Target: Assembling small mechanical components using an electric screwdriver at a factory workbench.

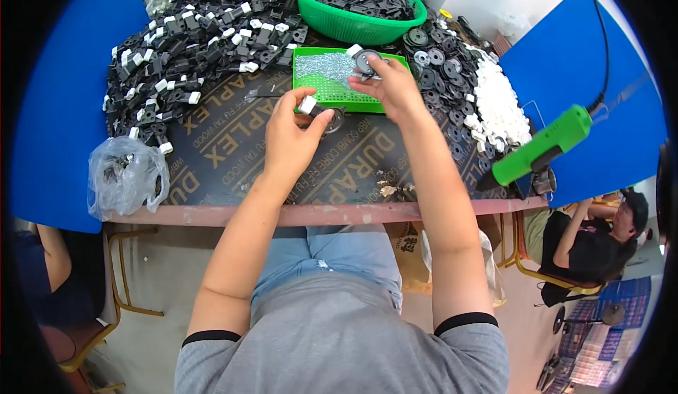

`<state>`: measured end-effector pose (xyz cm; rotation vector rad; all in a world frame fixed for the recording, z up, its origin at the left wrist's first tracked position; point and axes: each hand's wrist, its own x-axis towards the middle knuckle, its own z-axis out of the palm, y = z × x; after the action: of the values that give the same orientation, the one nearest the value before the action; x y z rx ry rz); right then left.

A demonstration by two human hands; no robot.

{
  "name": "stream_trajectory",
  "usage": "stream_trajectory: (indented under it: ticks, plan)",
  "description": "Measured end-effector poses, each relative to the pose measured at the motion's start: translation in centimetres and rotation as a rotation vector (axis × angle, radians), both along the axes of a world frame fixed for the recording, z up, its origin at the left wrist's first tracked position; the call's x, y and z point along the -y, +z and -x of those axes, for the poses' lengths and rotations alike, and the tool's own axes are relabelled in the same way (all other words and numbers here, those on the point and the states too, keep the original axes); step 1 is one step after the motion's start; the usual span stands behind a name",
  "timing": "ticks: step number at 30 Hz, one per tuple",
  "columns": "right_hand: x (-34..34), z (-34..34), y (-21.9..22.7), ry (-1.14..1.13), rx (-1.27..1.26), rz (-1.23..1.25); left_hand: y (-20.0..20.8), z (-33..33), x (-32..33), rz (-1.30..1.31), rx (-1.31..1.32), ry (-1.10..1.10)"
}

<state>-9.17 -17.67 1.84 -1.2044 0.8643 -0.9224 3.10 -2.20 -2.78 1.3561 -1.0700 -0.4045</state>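
Black part (335,122) in left hand (293,136); tray edge (364,107) near; table rim (332,215) well apart.

Under the right hand (390,86) lies a tray (332,94); beyond the hand, a basket (353,32); right of it, discs (436,57).

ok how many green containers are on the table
2: a round basket at the back and a rectangular tray in front of it; others may be hidden.
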Motion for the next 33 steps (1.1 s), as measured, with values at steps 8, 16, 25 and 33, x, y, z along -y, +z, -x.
stream_trajectory:
  ticks: [8, 16, 25, 33]
  plan:
    - [-16.1, 10.3, 0.7, -0.019, -0.137, 0.782, 1.4, 5.6, -4.3, 0.303, -0.298, 0.247]
    - [-23.3, 32.0, -4.0, -0.938, -0.903, 0.575, -2.2, 28.3, -6.3, -0.001, -0.002, -0.862]
    - [-21.7, 33.4, -4.3, -0.917, -0.969, 0.569, 2.7, 21.6, -6.2, -0.373, 0.762, -1.496]
    - [-16.4, 16.5, 1.1, 0.034, -0.587, 1.036, 10.5, -3.3, -4.4, -0.266, 0.82, 0.028]
